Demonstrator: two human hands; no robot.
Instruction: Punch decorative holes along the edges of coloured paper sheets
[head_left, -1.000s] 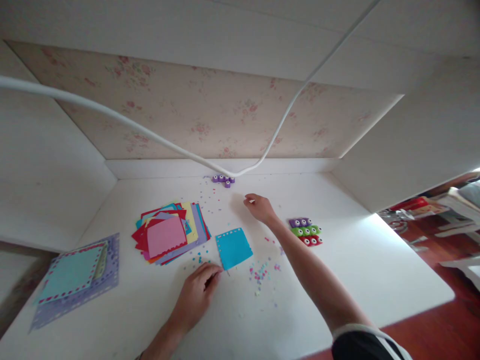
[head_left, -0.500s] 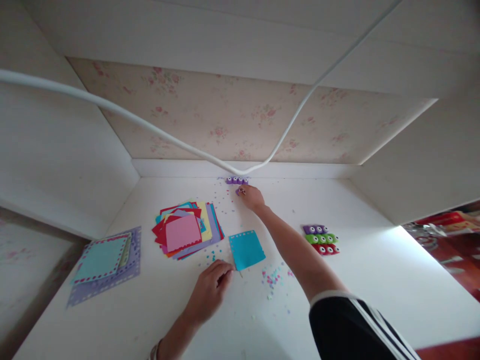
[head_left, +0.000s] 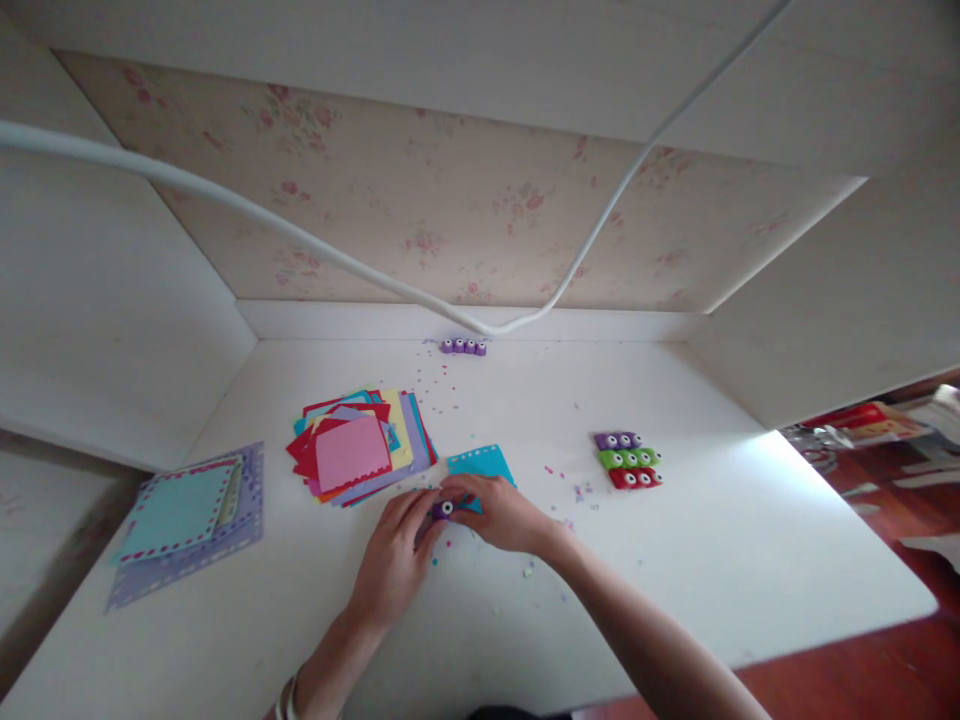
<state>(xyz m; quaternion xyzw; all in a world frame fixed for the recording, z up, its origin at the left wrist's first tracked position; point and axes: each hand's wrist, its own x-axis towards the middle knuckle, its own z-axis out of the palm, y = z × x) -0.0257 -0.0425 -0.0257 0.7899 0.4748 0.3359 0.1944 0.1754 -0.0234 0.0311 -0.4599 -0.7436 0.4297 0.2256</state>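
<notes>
My right hand (head_left: 504, 513) is closed on a small purple punch (head_left: 444, 509), held at the near edge of a blue paper square (head_left: 480, 465) on the white table (head_left: 712, 560). My left hand (head_left: 394, 555) lies just left of the punch, fingers curled against it and the square's corner. What its fingertips pinch is hidden. A row of purple punches (head_left: 463, 347) stands at the back wall.
A fanned stack of coloured sheets (head_left: 360, 445) lies left of the blue square. Punched sheets (head_left: 184, 515) sit at the far left. Purple, green and red punches (head_left: 628, 459) stand in rows at the right. Paper dots litter the table. A white cable (head_left: 337, 265) hangs overhead.
My right hand took one purple punch from beside the back row and drew it back to the blue square's near edge. My left hand stayed at the square's corner.
</notes>
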